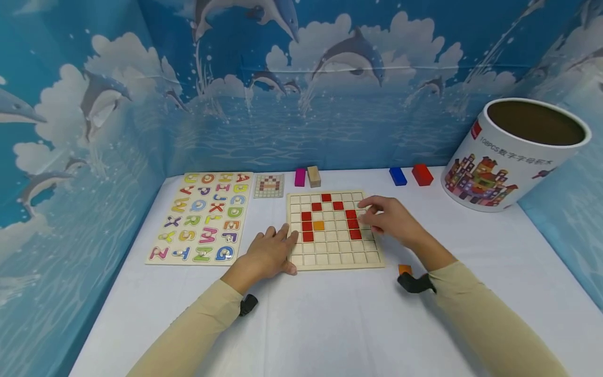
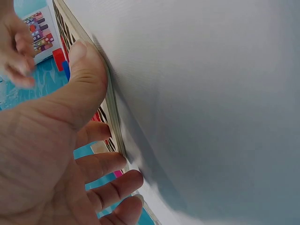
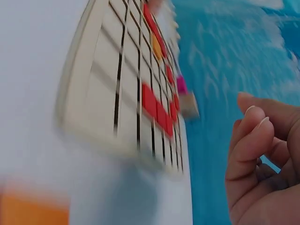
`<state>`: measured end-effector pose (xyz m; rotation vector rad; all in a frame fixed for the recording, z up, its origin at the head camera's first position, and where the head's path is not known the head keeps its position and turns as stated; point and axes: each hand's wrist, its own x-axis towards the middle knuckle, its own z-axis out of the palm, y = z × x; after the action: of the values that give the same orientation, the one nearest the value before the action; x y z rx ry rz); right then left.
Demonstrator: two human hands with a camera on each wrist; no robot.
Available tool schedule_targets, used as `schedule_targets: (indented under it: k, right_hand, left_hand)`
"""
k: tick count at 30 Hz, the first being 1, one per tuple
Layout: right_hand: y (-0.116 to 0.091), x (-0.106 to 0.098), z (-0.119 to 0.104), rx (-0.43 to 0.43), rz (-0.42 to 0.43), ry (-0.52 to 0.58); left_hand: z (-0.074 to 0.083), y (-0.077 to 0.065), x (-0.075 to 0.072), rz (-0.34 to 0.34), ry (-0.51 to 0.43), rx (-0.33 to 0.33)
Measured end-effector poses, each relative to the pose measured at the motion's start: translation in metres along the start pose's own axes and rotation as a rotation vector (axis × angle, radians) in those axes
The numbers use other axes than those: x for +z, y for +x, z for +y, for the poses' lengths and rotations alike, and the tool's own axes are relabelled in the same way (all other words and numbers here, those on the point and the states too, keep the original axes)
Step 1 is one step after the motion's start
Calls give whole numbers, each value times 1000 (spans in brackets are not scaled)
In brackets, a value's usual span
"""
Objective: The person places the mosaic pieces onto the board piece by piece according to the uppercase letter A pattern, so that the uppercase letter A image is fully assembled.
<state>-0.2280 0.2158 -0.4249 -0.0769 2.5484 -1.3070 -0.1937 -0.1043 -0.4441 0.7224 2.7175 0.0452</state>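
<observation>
A wooden grid board [image 1: 335, 258] lies on the white table, with several red squares [image 1: 353, 223] and one orange square [image 1: 319, 225] in its cells. My left hand [image 1: 270, 254] rests at the board's left edge, fingers spread. In the left wrist view its thumb [image 2: 86, 77] lies along the board's side. My right hand [image 1: 388, 220] hovers by the right edge, near the red column; in the right wrist view its fingers [image 3: 253, 145] are loosely bent with nothing between them. An orange block [image 1: 404, 269] lies near the right wrist, partly hidden by a black strap [image 1: 416, 283].
Left of the board are a letter puzzle [image 1: 200, 220] and a small pattern card [image 1: 269, 186]. Behind it stand a magenta block [image 1: 300, 177], a plain wood block [image 1: 313, 177], a blue block [image 1: 398, 176] and a red block [image 1: 422, 175]. A large round tub [image 1: 499, 167] stands back right.
</observation>
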Motion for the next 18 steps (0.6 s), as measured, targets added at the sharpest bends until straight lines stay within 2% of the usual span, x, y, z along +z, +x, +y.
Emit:
schedule_targets:
  k: [5,8,13,18]
  right_hand:
    - [-52,-58,49,122,82,22]
    - [-78,-79,81,160,90,25]
    - [-104,-88,117,198,67,18]
    - [-111,-81,125,207,61,-46]
  left_hand:
    - [0,-2,-1,-10,-4,-14]
    - [0,-3,-1,-10,-10,-17]
    - [-2,-3,0,-4,-15,-16]
    - [-1,-1,-1,1,-11,-3]
